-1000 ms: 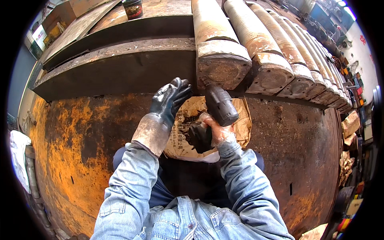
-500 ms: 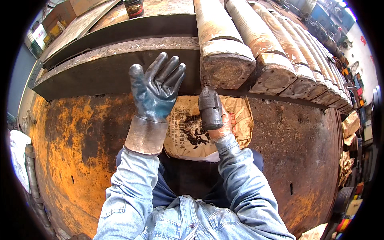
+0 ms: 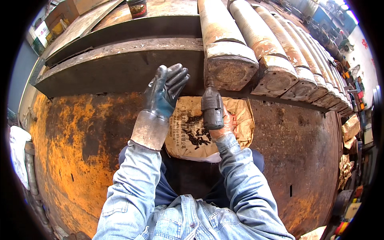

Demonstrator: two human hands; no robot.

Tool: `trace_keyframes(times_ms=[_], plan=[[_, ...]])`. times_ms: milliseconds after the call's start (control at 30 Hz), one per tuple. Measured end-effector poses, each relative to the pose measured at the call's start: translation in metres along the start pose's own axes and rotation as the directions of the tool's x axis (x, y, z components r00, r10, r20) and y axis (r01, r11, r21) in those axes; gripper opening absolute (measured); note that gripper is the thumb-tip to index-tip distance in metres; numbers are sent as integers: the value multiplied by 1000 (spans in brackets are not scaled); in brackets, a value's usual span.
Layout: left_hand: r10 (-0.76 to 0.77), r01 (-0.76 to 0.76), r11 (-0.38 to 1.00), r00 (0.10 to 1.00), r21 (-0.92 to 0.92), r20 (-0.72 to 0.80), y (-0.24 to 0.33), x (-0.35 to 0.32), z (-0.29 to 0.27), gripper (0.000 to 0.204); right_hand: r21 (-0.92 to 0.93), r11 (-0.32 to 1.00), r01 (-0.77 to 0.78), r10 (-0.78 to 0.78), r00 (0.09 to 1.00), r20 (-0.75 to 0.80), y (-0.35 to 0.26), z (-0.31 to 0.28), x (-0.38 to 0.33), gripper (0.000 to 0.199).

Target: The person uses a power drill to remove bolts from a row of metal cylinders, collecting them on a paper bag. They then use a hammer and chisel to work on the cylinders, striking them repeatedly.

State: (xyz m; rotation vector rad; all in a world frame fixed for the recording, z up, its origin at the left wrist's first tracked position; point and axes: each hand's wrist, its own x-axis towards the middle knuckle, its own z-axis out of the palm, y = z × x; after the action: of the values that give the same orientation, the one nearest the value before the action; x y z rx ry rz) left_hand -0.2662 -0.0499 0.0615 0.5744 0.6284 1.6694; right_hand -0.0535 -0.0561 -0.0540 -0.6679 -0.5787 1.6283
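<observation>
Driver lined up at the block's corner, left grip turned edgewise

The dark power driver (image 3: 212, 110) stands just below the nearest end block (image 3: 232, 72), its nose at the block's lower-left corner; I can't tell whether it is seated there. A second ago it slanted; it has since straightened, which I'd read as being in working position. The right grip (image 3: 227, 124), below the block, is wrapped round the driver, though its fingers are mostly hidden.

Left of the block, the gloved left grip (image 3: 164, 90) has turned from a fanned, open palm to edgewise, fingers drawn together. It looks released, with nothing in it, apart from the driver.

Below the block lies a paper sack (image 3: 182, 144) bearing dark pieces (image 3: 198, 140); right of it, more end blocks (image 3: 276, 76) run in a row.
</observation>
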Motion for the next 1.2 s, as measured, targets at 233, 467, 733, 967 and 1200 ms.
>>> trace_keyframes(times_ms=[233,467,733,967,1200], plan=[[-116,145,969,982,200,-149,-16,1,-12,65,-508,846,161,-154,986,57,1,1,-4,26],[-195,231,946,966,229,-168,-21,2,-12,63,-622,771,140,-161,987,23,-3,-5,-4,25],[-283,333,899,937,284,-203,-23,0,0,62,-947,261,185,-245,962,120,-7,-20,0,42],[-293,332,902,940,276,-174,-34,4,-2,61,-956,205,208,-282,948,146,4,-39,9,39],[-292,329,904,942,274,-165,-43,9,-3,62,-654,755,42,-107,993,-59,4,-40,13,32]])
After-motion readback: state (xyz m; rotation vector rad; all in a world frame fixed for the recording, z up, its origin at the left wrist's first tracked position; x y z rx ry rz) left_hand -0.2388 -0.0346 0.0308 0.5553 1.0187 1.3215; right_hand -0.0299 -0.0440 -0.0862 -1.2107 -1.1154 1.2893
